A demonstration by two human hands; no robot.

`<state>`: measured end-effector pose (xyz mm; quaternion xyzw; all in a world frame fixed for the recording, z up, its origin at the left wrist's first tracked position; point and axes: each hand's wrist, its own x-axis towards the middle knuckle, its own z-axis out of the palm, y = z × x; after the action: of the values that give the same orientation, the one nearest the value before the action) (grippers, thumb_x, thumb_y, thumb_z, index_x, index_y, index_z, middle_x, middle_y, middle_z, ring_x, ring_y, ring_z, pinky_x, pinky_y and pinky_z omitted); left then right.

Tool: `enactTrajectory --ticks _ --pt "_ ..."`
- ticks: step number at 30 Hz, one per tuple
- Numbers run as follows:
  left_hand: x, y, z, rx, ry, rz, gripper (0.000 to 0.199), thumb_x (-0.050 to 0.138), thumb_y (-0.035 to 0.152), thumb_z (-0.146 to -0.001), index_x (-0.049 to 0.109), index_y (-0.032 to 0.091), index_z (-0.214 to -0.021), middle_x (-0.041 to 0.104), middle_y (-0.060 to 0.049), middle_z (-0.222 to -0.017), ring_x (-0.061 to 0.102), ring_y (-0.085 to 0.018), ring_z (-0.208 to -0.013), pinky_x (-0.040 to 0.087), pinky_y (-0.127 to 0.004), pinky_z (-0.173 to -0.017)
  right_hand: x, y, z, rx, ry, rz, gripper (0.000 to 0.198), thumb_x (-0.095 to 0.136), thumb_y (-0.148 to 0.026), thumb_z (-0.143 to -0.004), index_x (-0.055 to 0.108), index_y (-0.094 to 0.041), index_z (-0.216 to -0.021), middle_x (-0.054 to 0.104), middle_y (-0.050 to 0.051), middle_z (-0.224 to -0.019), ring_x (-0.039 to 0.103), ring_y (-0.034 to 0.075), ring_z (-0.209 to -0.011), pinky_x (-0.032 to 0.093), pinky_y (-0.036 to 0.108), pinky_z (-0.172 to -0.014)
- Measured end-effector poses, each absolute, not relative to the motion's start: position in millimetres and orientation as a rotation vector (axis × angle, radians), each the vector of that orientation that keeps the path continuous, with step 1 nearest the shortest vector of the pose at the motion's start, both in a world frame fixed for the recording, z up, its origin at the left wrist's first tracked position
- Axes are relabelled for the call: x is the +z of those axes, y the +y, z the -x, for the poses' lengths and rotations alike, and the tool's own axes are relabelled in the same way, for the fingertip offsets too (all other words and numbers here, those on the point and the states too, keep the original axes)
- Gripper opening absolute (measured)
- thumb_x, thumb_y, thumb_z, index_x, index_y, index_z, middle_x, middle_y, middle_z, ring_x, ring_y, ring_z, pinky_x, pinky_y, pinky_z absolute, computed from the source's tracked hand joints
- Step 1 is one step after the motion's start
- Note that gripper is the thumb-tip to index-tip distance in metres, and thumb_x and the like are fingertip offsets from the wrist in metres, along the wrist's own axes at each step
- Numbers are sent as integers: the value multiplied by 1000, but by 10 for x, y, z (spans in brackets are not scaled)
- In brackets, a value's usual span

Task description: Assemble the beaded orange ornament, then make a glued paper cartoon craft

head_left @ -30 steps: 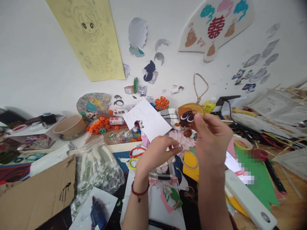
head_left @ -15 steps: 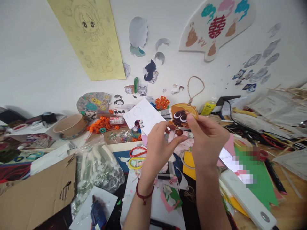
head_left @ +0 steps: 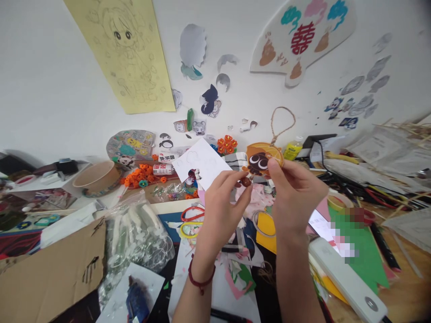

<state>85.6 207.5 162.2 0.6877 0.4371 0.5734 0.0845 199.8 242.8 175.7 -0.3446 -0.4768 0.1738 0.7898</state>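
Note:
My right hand pinches a round orange hanging ornament by its right edge, thumb in front. A dark cartoon face with big white eyes is on it, and a twine loop stands up from its top. Below the ornament hangs a brown bead. My left hand, with a dark red cord bracelet on its wrist, has thumb and forefinger closed on the bead. Both hands are raised above the cluttered desk. Scissors with red and yellow handles lie just left of my left hand.
A flattened cardboard piece and a clear plastic bag cover the left side. Behind are orange beaded flowers and a white paper. To the right lie a white elongated device, a lit phone and green paper.
The ornament and my right hand have shifted slightly right, and the twine loop leans more to the right. My left thumb and forefinger have closed on the bead.

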Motion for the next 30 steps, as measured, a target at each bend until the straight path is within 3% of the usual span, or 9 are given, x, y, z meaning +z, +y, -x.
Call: enactTrajectory --ticks 5,11,15,24,30 --pt "1621 2070 -908 1732 1350 -1955 16 68 13 -84 60 19 -96 66 0 -88 61 -12 -83 48 -25 -78 1748 2428 -2000 359 -1056 738 2 76 -17 -81 77 -18 -82 73 -1 -72 68 13 -65 57 25 -62" --pt "1568 2095 -959 1750 1296 -1803 17 69 16 -83 59 19 -96 67 1 -84 63 -11 -77 51 -25 -74 1747 2422 -2008 377 -1070 748 3 75 -20 -81 75 -17 -80 71 -1 -71 66 14 -64 56 26 -60" --pt "1513 2152 -987 1783 1198 -1654 19 67 13 -83 62 19 -100 68 1 -84 63 -10 -75 52 -22 -71 1758 2432 -2027 410 -1073 746 3 74 -20 -81 75 -18 -80 70 -1 -70 63 12 -60 53 24 -54" --pt "1468 2197 -979 1722 1113 -1613 10 70 13 -83 67 20 -90 71 2 -83 64 -8 -74 50 -20 -69 1748 2475 -2065 421 -1050 771 5 75 -23 -80 75 -18 -79 69 -1 -67 58 11 -55 49 23 -48" --pt "1469 2225 -909 1467 1141 -1784 15 75 21 -81 67 22 -94 71 1 -91 62 -13 -83 47 -25 -75 1741 2532 -2100 515 -1073 728 5 76 -23 -79 75 -18 -77 69 -1 -66 55 9 -50 46 22 -45"
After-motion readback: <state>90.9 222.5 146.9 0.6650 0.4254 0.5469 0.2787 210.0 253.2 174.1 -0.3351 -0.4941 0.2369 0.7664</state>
